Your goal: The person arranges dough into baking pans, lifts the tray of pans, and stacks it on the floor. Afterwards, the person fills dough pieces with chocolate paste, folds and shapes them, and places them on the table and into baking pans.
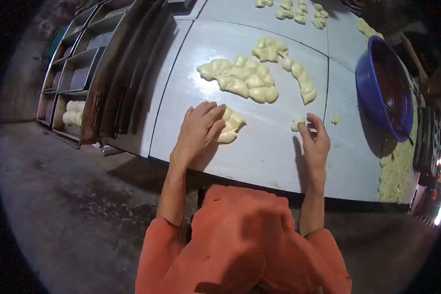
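Observation:
My left hand (199,128) lies over the left part of a small cluster of pale dough pieces (232,122) near the table's front edge. Its fingers are stretched out, and they hide some of that dough. Right of it, my right hand (314,143) has its thumb and fingers apart. A small lump of dough (297,123) is at the thumb tip; whether they touch I cannot tell. Farther back sits a larger slab of joined dough pieces (245,78), with another cluster (268,49) and a short dough strip (305,84) beyond.
A blue basin (372,83) tilts at the right, near a tiny dough scrap (335,118) and a long dough sheet (396,174). Metal baking pans (81,68) stand at the left, one holding white rolls (74,113). More dough clusters (299,11) lie at the back.

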Motion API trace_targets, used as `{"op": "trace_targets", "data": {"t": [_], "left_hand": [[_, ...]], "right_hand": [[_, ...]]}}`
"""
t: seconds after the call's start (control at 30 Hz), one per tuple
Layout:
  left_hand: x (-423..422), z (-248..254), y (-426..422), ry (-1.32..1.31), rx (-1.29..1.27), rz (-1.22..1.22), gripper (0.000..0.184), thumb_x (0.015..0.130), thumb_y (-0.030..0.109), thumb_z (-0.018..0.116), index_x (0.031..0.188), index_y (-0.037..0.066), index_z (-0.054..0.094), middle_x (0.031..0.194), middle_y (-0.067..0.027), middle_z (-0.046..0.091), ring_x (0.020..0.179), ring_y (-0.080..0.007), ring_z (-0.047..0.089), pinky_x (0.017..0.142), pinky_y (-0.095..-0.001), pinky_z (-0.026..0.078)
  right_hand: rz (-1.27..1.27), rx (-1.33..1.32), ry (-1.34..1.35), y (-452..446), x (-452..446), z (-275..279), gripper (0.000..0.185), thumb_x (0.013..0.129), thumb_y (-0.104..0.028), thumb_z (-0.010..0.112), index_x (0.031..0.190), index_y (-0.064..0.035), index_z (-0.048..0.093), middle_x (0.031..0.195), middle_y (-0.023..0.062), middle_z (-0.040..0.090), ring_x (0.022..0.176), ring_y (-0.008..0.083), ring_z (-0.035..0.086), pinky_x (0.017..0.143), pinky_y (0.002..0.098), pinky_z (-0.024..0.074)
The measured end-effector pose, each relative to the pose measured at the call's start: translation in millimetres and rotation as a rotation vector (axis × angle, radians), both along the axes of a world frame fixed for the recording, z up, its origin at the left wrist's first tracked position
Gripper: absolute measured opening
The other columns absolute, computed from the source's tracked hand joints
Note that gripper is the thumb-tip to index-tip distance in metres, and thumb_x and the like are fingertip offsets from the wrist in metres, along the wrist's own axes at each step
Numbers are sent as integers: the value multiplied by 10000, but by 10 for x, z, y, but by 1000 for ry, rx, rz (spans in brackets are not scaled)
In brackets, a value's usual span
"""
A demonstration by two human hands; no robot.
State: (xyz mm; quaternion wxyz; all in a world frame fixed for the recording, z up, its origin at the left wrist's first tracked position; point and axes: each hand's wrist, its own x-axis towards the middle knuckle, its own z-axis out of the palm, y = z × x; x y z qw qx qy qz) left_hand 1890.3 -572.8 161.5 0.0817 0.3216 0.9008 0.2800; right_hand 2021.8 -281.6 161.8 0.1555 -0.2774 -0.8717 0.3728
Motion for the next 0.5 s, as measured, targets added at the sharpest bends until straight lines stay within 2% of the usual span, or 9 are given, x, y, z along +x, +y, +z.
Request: {"op": "trace_targets", "data": {"t": [0.1,0.2,0.23,0.3,0.33,0.37,0.43,0.47,0.5], "left_hand": [[-26,-13,7,31,19,4,433,938,249,638,1341,94,605,1324,-176,577,1229,-363,525,1078,-464,374],[18,-164,47,126,-25,17,414,932,228,640,1335,135,622,1388,-177,526,1306,-390,464,1110,-548,330],[18,-187,52,233,-113,-2,407,932,226,637,1333,154,629,1406,-182,509,1339,-400,435,1121,-583,309],[8,-159,52,142,-98,21,400,941,245,623,1337,189,633,1416,-193,501,1384,-406,390,1123,-632,277],[27,-132,50,187,-123,43,392,947,268,624,1336,216,629,1410,-182,503,1362,-400,408,1095,-646,298],[38,-125,43,230,-148,62,385,952,290,626,1334,243,625,1404,-172,504,1339,-393,425,1067,-660,318],[8,-245,31,216,-141,65,390,948,294,628,1336,253,626,1425,-173,494,1354,-400,412,1079,-671,297],[6,-271,32,212,-137,63,393,951,296,624,1341,251,624,1433,-175,489,1364,-402,404,1087,-671,286],[8,-286,37,209,-133,62,395,953,298,620,1345,249,622,1440,-177,485,1373,-403,396,1096,-671,275]], "right_hand": [[85,-171,89,-611,-232,129,358,864,-245,744,1137,-26,663,1032,122,669,917,260,637,784,385,521],[448,203,171,-976,-554,-133,420,847,-295,735,1157,-25,649,1016,132,631,947,326,579,833,425,473],[493,216,108,-1072,-598,-240,407,849,-294,717,1137,-17,641,1015,145,614,962,338,564,848,428,458],[537,113,153,-1139,-692,-324,361,834,-271,716,1074,-13,637,972,151,616,936,352,570,828,460,462],[512,13,64,-1104,-673,-327,260,833,-197,693,984,2,619,912,132,632,864,266,609,785,404,490],[515,14,61,-1058,-647,-234,260,833,-197,693,984,2,619,912,132,632,864,266,609,785,404,490],[299,-705,-149,-943,-592,63,160,835,-109,662,933,6,609,872,88,641,821,155,608,753,316,500],[282,-781,13,-907,-519,136,100,831,-37,640,913,8,605,888,63,643,834,99,584,765,251,487],[247,-749,102,-863,-449,210,92,832,-21,646,912,0,607,900,51,642,844,115,591,779,271,494]]}}
